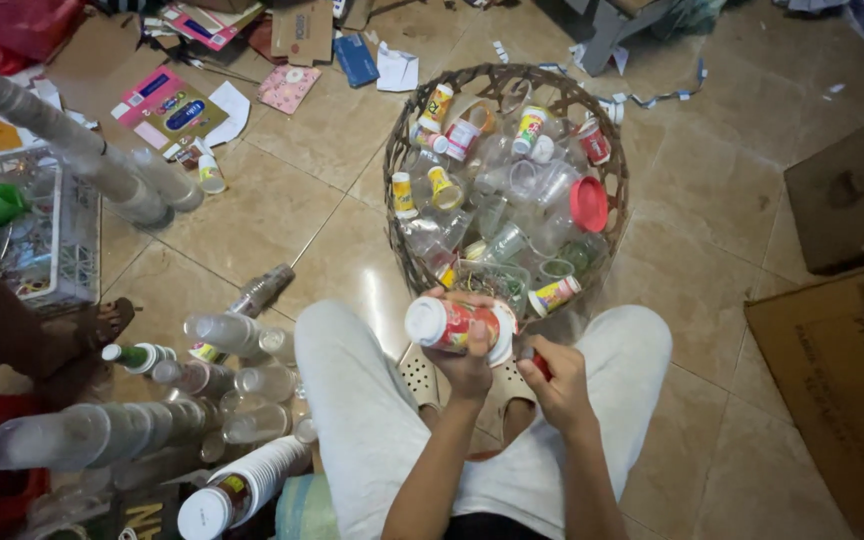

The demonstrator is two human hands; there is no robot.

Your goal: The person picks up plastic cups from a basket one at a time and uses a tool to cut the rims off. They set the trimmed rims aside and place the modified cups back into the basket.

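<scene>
My left hand (469, 362) grips a red-and-white printed plastic cup (449, 323) lying on its side, its white bottom facing left. Just to its right, my right hand (557, 385) is closed around a small red object (541, 366) that I cannot identify. Both hands hover above my knees in light trousers, right in front of a round woven basket (399, 217). The basket is full of clear plastic cups, small printed bottles and a red lid (588, 203).
Long stacks of nested clear cups (92, 432) lie at my left, with a white cup stack (242, 485) below. A white crate (64, 240) holds cups and a green one. Another person's sandalled foot (102, 325) rests nearby. Cardboard boxes (837, 370) stand right; paper scraps litter the tiled floor.
</scene>
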